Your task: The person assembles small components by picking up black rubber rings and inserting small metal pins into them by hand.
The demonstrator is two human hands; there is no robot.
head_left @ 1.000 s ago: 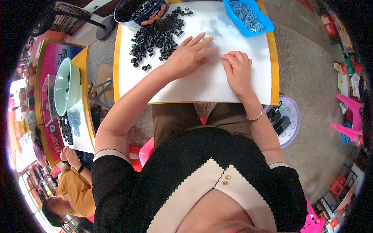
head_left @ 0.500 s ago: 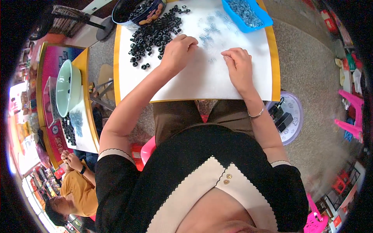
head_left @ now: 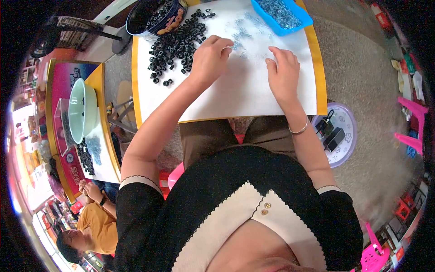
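Observation:
Small black ring-shaped parts [head_left: 179, 45] lie in a loose heap on the white table top [head_left: 244, 97]. Just right of the heap is my left hand [head_left: 210, 62], its thumb and forefinger curled close together; whatever is between the tips is too small to make out. My right hand [head_left: 285, 75] hovers over the right half of the table, thumb and forefinger apart with nothing visible between them. Beyond and between my hands, small clear pieces [head_left: 242, 34] are scattered thinly on the white surface.
A dark patterned tub [head_left: 156, 22] of black parts stands far left, and a blue tray [head_left: 283, 31] of clear pieces far right. Leftward, a person in an orange top [head_left: 97, 226] sits by another table with a pale green basin [head_left: 83, 111]. A lilac basin [head_left: 346, 136] holds black adapters.
My right hand has moved a little right and away from my left, and its thumb and forefinger have spread. My left hand stays by the black heap. The whole view has shifted slightly.

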